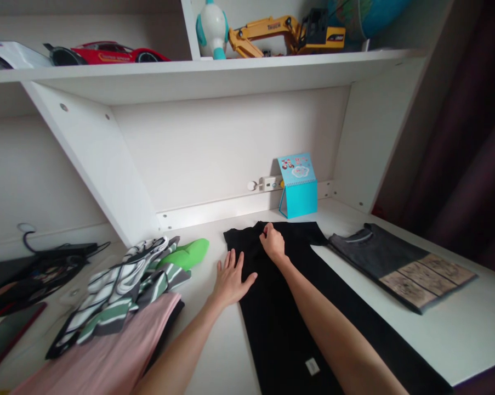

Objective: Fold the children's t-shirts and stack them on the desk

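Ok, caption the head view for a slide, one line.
Left hand flat on a black garment on the white desk, right hand pinching its top edge.

Your right hand (273,242) hides the bit of black shirt (280,329) it pinches. The shirt's bottom end runs off the picture. The white toy car (9,55) is cut off at the left.
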Tool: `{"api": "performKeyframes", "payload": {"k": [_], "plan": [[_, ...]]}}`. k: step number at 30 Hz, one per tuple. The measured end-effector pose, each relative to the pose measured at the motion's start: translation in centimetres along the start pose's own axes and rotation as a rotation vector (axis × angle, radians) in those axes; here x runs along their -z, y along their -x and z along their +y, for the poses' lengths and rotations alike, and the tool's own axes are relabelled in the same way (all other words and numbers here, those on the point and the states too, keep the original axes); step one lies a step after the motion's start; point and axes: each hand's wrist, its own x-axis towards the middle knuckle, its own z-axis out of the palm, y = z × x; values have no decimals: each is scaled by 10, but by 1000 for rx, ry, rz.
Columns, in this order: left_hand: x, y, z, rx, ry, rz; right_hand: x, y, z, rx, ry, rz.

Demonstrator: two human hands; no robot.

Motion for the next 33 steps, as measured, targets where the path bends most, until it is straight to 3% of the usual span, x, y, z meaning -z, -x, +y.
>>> {"api": "performKeyframes", "payload": {"k": [4, 8, 12, 16, 27, 33], "plan": [[2, 1, 2, -7, 3, -6, 6, 1, -4, 26, 23, 20], [1, 0, 1, -11, 1, 8, 8, -8, -33, 216, 19, -27], [0, 1, -1, -16, 12, 13, -11, -24, -76, 377, 27, -184], [-1, 2, -1, -24, 17, 8, -36, -39, -98, 366, 57, -244], [-2, 0, 0, -1, 26, -10, -66, -56, -99, 240, 86, -129], [-5, -2, -2, -11, 29, 14, -50, -45, -94, 325, 61, -94]]}}
